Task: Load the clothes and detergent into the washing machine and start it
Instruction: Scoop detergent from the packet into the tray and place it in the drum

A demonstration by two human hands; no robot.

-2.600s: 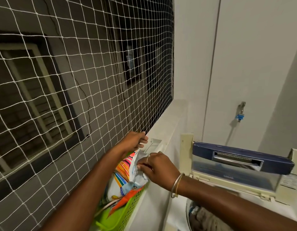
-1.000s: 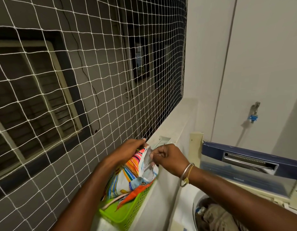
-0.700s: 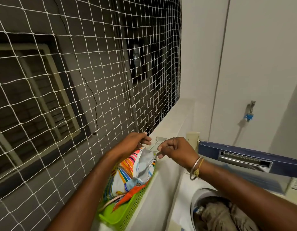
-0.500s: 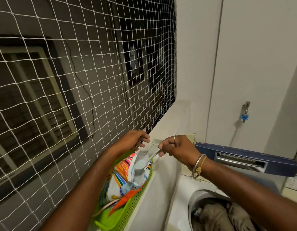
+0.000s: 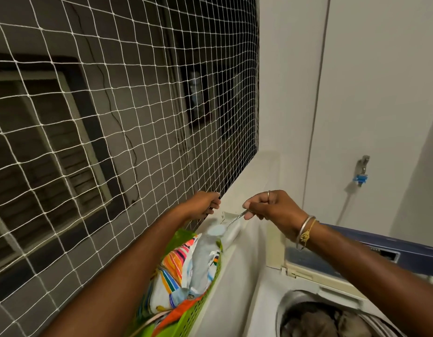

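Observation:
A striped, colourful detergent bag [image 5: 183, 271] stands open in a green basket [image 5: 198, 310] on the ledge. My left hand [image 5: 204, 205] grips the bag's top edge beside the net. My right hand [image 5: 271, 206] pinches the handle of a metal spoon [image 5: 231, 221], whose bowl carries a heap of pale powder just above the bag's mouth. At the bottom right the top-loading washing machine [image 5: 269, 300] stands with its lid up and grey-brown clothes [image 5: 317, 322] in the drum.
A white safety net [image 5: 113, 117] closes the opening on the left. The white ledge [image 5: 249, 181] runs back to the wall. A tap with a blue fitting [image 5: 361, 171] is on the right wall. The machine's raised blue lid [image 5: 371, 246] lies behind my right forearm.
My right hand has drawn the spoon up out of the bag with powder on it. My left hand has kept its hold on the bag's top.

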